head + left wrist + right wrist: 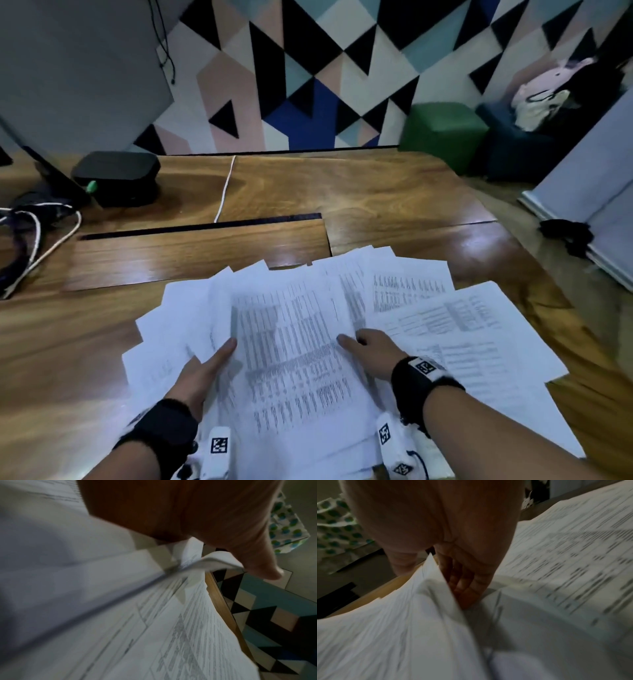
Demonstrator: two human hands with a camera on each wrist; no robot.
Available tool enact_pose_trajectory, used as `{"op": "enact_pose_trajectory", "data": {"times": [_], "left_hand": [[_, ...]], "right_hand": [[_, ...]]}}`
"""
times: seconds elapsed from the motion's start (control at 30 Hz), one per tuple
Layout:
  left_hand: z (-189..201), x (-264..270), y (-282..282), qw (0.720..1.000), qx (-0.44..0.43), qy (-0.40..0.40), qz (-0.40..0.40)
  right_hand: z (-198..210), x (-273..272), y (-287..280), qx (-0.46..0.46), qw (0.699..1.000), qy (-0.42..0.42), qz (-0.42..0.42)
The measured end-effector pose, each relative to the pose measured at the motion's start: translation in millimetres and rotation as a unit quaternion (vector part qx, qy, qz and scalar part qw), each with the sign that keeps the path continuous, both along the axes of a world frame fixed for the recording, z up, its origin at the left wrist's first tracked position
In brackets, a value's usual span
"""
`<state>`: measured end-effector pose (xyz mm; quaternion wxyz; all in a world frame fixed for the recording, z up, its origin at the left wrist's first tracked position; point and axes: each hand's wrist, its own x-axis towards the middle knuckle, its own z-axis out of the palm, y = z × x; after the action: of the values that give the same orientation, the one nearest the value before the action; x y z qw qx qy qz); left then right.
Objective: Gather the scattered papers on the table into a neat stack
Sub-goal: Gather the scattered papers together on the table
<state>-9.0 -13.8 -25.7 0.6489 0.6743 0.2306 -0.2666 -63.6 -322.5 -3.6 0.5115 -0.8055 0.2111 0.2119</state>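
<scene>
Printed white papers lie fanned over the near part of the wooden table. A middle bundle of printed sheets sits between my two hands. My left hand grips its left edge, thumb on top and fingers hidden under the sheets; the left wrist view shows the thumb over curled page corners. My right hand grips the right edge, thumb on top. In the right wrist view its fingers curl beneath a lifted sheet. Loose sheets spread out to the right and left.
A black box stands at the back left, with a tangle of cables beside it. A white cord runs across the tabletop to a slot. Off the table's right are a green stool and a white board.
</scene>
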Motion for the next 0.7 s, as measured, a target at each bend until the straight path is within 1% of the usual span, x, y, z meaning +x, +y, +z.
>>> {"op": "enact_pose_trajectory", "data": {"times": [0.03,0.1,0.17,0.2,0.23,0.3,0.4,0.5,0.57,0.63,0.7], "left_hand": [[1,-1,-2,1.000,0.002,-0.020,-0.006],[3,-4,-6,0.999,0.014,-0.041,-0.007],[-2,-5,-4,0.997,0.052,-0.056,0.012],[-4,-5,-4,0.996,0.066,-0.056,0.021],[-8,-4,-2,0.995,0.078,-0.054,0.027],[-8,-4,-1,0.993,0.100,-0.044,0.040],[-9,-6,-1,0.990,0.124,-0.046,0.053],[-13,-7,-1,0.988,0.127,-0.054,0.065],[-15,-6,1,0.988,0.133,-0.048,0.065],[-14,-6,1,0.987,0.135,-0.049,0.065],[-15,-7,1,0.987,0.140,-0.050,0.067]], "right_hand": [[-2,-1,-15,-0.065,0.998,-0.025,0.005],[-2,-6,-48,-0.210,0.977,-0.028,0.032],[-2,-15,-76,-0.337,0.934,0.032,0.115],[0,-19,-86,-0.376,0.912,0.065,0.148],[0,-23,-94,-0.406,0.894,0.080,0.173],[-1,-25,-100,-0.426,0.881,0.089,0.188],[-2,-21,-101,-0.418,0.882,0.096,0.196],[0,-19,-102,-0.422,0.869,0.084,0.245],[-4,-17,-103,-0.407,0.875,0.062,0.255],[-7,-15,-103,-0.391,0.886,0.034,0.248],[-4,-13,-103,-0.387,0.890,0.036,0.238]]}}
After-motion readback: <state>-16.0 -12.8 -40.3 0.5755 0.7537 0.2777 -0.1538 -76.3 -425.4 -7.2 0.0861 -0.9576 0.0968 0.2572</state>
